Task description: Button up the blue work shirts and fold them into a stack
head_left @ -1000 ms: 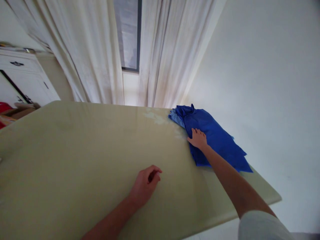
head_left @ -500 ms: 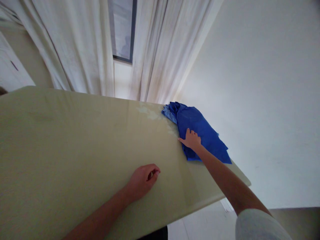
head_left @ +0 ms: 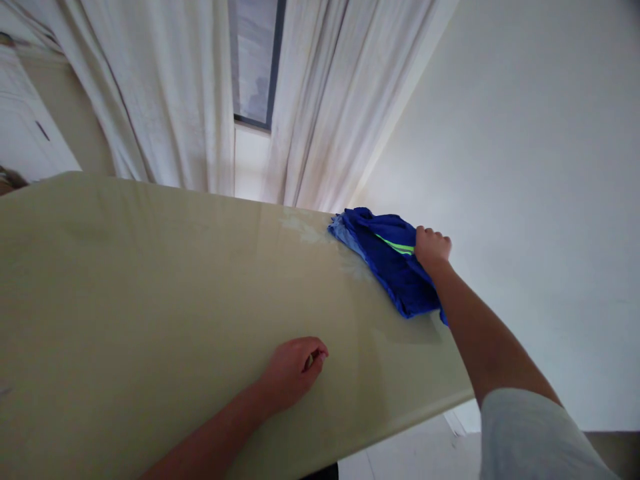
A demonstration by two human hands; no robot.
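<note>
A blue garment (head_left: 380,257) lies bunched at the right end of the table (head_left: 200,287), with a bright green and grey stripe showing in its fold. My right hand (head_left: 433,247) is closed around the garment's right side and holds it raised off the tabletop; part of the fabric is hidden behind the hand and forearm. A paler, frayed-looking blue part of it rests near the table's back edge. My left hand (head_left: 295,373) rests on the table in front of the garment, apart from it, fingers curled and thumb touching fingertip, with only a small gap inside.
Long pale curtains (head_left: 320,100) hang behind the table, with a narrow dark-framed window (head_left: 255,63) between them. A plain white wall (head_left: 540,200) stands close on the right. White floor tiles (head_left: 400,453) show below the table's front edge.
My right hand, earlier spread flat on the garment, has moved right and closed on it. The garment's right side is lifted and folded, uncovering the green stripe. My left hand stays put.
</note>
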